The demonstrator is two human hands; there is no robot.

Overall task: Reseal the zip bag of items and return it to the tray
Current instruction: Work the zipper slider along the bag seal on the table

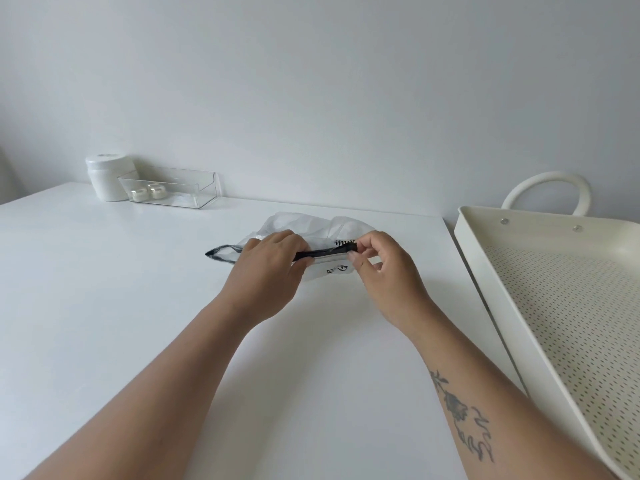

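A clear zip bag (313, 226) with a black zip strip lies on the white table (104, 289), past the middle. My left hand (268, 268) pinches the strip near its middle, and the strip's left end sticks out beyond that hand. My right hand (382, 268) pinches the strip's right end between thumb and fingers. The bag's contents are hidden behind crumpled plastic and my hands. A cream tray (485, 271) with a perforated floor and a looped handle stands to the right of the table, with nothing in the part I can see.
At the back left stand a white jar (107, 178) and a clear plastic box (173, 187) holding two small round pots. A wall rises right behind the table. The table's right edge runs alongside the tray.
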